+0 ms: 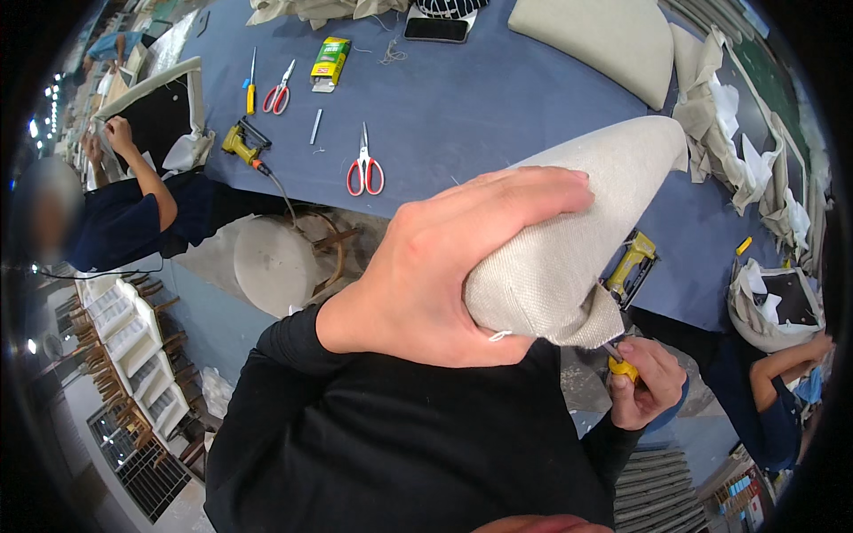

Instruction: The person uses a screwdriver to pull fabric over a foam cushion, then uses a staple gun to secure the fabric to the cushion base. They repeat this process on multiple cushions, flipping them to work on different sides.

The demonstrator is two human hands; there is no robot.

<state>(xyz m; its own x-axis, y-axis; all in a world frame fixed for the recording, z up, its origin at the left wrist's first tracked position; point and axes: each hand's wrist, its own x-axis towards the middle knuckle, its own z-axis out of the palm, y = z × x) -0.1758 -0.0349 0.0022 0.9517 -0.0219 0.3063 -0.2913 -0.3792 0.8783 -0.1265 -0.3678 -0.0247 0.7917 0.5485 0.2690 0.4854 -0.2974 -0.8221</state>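
A beige fabric-covered cushion panel (pixel 613 169) is tilted up in front of me. My left hand (pixel 444 258) is closed around its near end, fingers over the top and thumb underneath. At its lower corner a loose fabric flap (pixel 597 322) sticks out, and a white bit of thread (pixel 500 336) hangs below. My right hand (pixel 649 382) grips a yellow-handled screwdriver (pixel 624 369), whose metal shaft points up at the flap. Its tip is hidden there. Just beyond the flap, a yellow staple gun (pixel 633 262) lies on the blue-grey table (pixel 462 107).
Red-handled scissors (pixel 365 169), a second pair (pixel 279 89), another screwdriver (pixel 251 89), a small box (pixel 330 64) and a second staple gun (pixel 244 145) with a hose lie left. A cushion panel (pixel 595 40) lies at the back. Co-workers handle upholstered pieces at both sides.
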